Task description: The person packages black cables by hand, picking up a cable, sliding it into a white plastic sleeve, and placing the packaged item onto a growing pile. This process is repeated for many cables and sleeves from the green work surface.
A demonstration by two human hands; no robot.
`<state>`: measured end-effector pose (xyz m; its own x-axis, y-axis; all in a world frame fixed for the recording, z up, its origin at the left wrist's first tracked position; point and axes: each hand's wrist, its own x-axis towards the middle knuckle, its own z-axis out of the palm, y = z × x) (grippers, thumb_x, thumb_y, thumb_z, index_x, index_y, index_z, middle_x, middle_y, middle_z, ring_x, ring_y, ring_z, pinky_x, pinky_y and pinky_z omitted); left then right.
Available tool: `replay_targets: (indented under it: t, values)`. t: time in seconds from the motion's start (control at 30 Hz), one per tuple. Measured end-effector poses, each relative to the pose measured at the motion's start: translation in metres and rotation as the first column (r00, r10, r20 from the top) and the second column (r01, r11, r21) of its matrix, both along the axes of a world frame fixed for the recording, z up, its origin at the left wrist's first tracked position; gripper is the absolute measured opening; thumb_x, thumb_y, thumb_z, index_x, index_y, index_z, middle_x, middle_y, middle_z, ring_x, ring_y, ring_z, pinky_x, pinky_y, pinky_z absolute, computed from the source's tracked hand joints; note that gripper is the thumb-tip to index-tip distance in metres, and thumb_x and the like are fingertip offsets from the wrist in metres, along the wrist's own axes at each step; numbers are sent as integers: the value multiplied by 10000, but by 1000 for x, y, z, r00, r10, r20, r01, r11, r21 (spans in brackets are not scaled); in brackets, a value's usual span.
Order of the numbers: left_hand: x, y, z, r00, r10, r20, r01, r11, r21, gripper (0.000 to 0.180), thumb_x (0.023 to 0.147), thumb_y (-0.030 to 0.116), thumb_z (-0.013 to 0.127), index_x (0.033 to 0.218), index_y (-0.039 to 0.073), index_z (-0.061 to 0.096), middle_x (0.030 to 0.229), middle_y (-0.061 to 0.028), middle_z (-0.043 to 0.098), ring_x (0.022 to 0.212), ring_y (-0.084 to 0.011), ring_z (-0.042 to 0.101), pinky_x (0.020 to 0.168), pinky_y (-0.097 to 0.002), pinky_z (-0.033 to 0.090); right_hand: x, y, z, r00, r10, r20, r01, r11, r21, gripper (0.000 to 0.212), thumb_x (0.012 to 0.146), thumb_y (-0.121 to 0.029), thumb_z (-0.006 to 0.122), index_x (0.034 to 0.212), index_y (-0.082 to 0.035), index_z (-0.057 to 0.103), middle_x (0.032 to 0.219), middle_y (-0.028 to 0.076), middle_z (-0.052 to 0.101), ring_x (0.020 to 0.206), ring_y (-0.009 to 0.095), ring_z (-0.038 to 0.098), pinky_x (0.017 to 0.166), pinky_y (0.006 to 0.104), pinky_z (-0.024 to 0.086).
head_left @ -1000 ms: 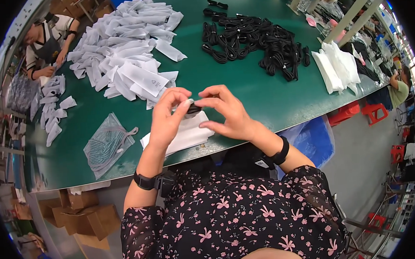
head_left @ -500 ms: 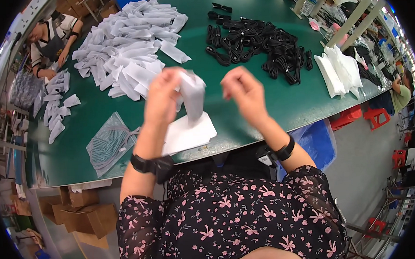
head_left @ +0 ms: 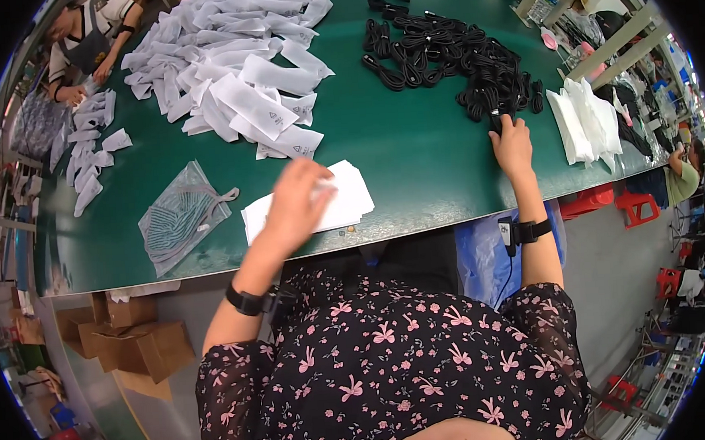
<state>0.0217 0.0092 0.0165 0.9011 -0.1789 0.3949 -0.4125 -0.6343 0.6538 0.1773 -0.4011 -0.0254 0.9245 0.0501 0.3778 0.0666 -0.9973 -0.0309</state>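
Cable heap: I have one [head_left: 493,81] on the tabletop [head_left: 413,161], black coiled bundles overlapping too much for me to count.
Right grip: one hand [head_left: 514,148], fingertips at the heap's near edge, touching one bundle; I cannot tell how far they are closed or whether they have hold of it.
Flat stack: one pile of white sleeves [head_left: 351,194] near the front edge, sheets uncountable from here.
Left grip: one hand [head_left: 297,200], fingers curled over the stack, blurred; I cannot tell what it holds.
Sleeve heap: one large mound [head_left: 263,109] beyond the stack, uncounted.
Clear bag: one [head_left: 183,221], striped contents, left of the stack.
Wristbands: two black ones [head_left: 249,303], one per wrist.
Co-worker: one person [head_left: 86,44], far left.
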Motion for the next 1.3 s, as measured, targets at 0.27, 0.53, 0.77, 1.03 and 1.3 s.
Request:
replay_targets:
  t: [0.27, 0.53, 0.77, 1.03, 1.3]
  values:
    - [-15, -25, -28, 994, 66, 82, -79, 984, 158, 108, 826, 34, 679, 885, -6, 599, 840, -117, 588, 743, -251, 594, 653, -321, 479, -55, 82, 17, 980, 168, 106, -178, 980, 93, 296, 869, -172, 672, 1133, -61, 599, 1049, 214, 547, 935, 417, 584, 748, 472, 513]
    - [-19, -27, -25, 966, 165, -201, -210, 952, -225, 81, 876, 34, 654, 883, -13, 588, 800, -68, 595, 686, -148, 541, 669, -271, 460, -109, 132, 45, 832, 528, 170, -524, 646, 555, 198, 870, -73, 652, 1059, -19, 630, 868, 145, 557, 771, 328, 590, 676, 392, 477]
    - [-17, -24, -24, 943, 158, -292, -253, 912, -322, 74, 887, 29, 645, 900, -6, 581, 814, -40, 599, 699, -104, 503, 672, -249, 444, -138, 146, 46, 686, 721, 94, -654, 555, 514, 271, 823, -34, 665, 1091, -20, 631, 842, 125, 539, 734, 299, 585, 643, 374, 477]
    - [-18, -26, -18, 999, 31, 20, -27, 982, -186, 88, 832, -13, 643, 880, 3, 571, 906, -85, 610, 794, -230, 551, 725, -325, 463, -135, 146, 46, 539, 841, 50, -794, 487, 364, 343, 776, -11, 670, 1117, -31, 633, 823, 95, 522, 714, 280, 584, 638, 375, 488]
    - [-18, -30, 4, 969, -104, 223, 99, 994, 36, 99, 809, -29, 635, 859, 18, 563, 1036, -107, 620, 918, -285, 558, 765, -344, 462, -128, 157, 42, 599, 774, -206, -180, 380, 907, 295, 810, -65, 712, 1097, -46, 648, 873, 72, 551, 705, 200, 568, 629, 313, 483]
